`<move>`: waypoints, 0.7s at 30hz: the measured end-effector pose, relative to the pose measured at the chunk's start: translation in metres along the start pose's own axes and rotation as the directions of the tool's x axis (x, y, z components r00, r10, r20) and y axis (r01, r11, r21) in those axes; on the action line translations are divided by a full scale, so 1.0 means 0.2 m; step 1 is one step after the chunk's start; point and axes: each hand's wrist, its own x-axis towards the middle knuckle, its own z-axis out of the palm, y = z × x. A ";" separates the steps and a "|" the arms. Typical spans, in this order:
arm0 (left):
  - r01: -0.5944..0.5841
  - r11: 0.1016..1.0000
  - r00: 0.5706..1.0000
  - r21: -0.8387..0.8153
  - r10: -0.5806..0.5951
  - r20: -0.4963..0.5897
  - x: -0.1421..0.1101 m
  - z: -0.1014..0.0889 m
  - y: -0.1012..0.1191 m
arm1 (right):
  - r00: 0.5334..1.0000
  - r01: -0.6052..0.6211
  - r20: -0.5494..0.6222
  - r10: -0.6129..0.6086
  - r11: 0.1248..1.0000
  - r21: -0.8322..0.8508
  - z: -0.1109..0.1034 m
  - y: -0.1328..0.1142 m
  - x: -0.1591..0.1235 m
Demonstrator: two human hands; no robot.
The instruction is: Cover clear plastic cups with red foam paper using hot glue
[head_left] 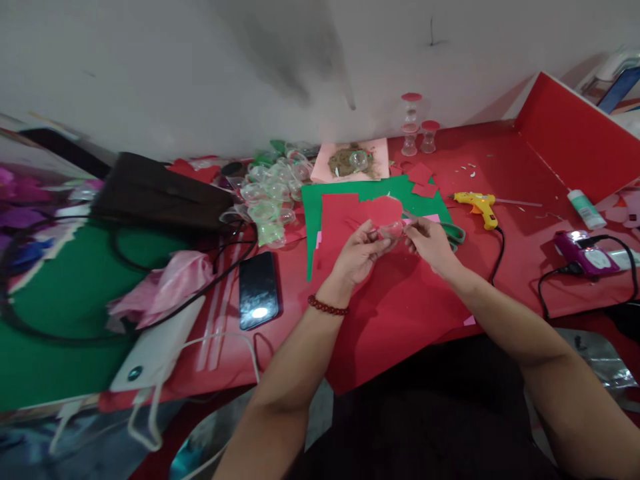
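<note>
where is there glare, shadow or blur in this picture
Head view: a bright white glare spot on the lower part of the black phone; head view: dark, soft-edged patches, probably shadows, on the wall; head view: the clear plastic piece in the left hand looks slightly soft, its outline hard to trace.

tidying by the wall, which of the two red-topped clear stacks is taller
The left stack: its red top sits clearly higher than that of the right stack, beside it.
</note>
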 end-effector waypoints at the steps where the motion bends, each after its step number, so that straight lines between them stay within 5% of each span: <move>1: 0.003 1.000 1.000 -0.004 -0.003 0.001 0.00 0.00 0.00 | 1.000 0.000 0.014 0.001 0.999 -0.050 -0.02 -0.01 0.01; 4: -0.016 1.000 0.999 -0.017 0.015 -0.028 0.00 0.00 0.02 | 0.996 0.082 0.008 -0.086 0.908 -0.411 -0.12 -0.06 0.02; 7: -0.026 0.999 0.996 -0.019 0.025 -0.081 0.00 -0.01 0.03 | 0.980 0.058 -0.062 -0.188 0.573 -0.818 -0.27 -0.09 0.04; 10: -0.028 1.000 0.991 -0.012 0.026 -0.128 0.01 -0.02 0.04 | 0.998 -0.030 -0.051 -0.047 0.362 -0.932 -0.37 -0.10 0.05; 16: -0.056 0.998 0.973 0.021 0.059 -0.223 0.01 -0.03 0.06 | 0.999 0.023 0.032 0.025 0.302 -0.953 -0.45 -0.10 0.06; 21: 0.006 1.000 0.981 0.005 -0.005 -0.192 0.02 -0.06 0.09 | 0.979 0.100 0.148 0.141 0.299 -0.949 -0.45 -0.12 0.06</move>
